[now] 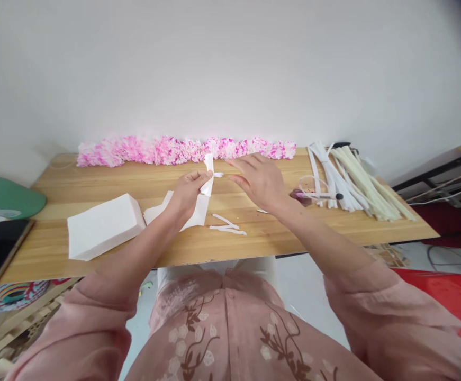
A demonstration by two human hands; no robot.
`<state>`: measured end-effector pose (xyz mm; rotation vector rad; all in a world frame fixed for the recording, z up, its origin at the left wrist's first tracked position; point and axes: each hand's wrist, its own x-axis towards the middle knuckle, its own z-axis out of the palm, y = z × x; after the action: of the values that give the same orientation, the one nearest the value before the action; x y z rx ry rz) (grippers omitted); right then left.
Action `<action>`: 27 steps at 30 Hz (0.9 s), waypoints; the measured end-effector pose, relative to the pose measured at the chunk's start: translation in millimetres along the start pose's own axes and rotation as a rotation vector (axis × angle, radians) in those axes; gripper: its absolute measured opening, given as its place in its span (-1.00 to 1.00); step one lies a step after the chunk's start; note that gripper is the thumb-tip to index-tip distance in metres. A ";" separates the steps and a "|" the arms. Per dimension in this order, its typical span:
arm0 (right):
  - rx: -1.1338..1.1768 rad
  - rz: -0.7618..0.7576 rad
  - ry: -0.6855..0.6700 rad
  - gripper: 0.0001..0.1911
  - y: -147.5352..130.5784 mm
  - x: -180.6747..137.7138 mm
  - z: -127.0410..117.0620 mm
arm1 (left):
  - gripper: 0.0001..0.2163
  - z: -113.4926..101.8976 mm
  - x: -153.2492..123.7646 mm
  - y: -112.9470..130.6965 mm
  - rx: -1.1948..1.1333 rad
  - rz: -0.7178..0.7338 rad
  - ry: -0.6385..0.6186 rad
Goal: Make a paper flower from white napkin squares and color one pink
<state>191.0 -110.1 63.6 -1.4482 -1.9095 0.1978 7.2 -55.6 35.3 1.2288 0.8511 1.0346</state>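
In the head view, we have the left hand (189,189) clamped on a folded white strip (208,182), pinched between thumb and fingers above the middle of the wooden table (272,241); a short white stem (218,174) sticks out from the strip towards the right. Our right hand (261,180) is just beyond the stem's tip, thumb and forefinger spread with a gap between them; we cannot tell whether it holds anything as fine as a thread there.

Loose white sheets (199,212) lie under and beside our left hand, with a white block (104,225) to their left; short white pieces (227,229) lie on the near side, a pink fluffy row (135,151) runs along the far edge, and white strands (335,186) lie to the right, beside cream strands (373,185).

As we judge it, the strip could crease or tear if our left thumb pressed too hard, since it looks thin; with a slack pinch, the stem could slip out or twist askew; our left wrist, low over the sheets, could drag them out of place; a careless sweep of our right forearm could scatter the short pieces.
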 end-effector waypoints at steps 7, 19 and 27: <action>-0.503 -0.523 0.064 -0.74 9.3 -1.6 -6.5 | -0.77 3.0 -3.1 0.6 -0.262 -0.196 -0.169; -0.567 -0.674 0.015 -0.75 3.1 1.6 -17.7 | -0.84 6.9 -3.3 -0.5 -0.439 -0.356 -0.290; -0.416 -0.549 -0.165 -0.70 1.4 0.4 -26.6 | -0.87 13.1 -4.1 3.9 -0.503 -0.406 -0.298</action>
<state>208.5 -117.0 82.5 -1.1134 -2.5107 -0.3680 17.5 -63.6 41.0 0.7175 0.5300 0.6568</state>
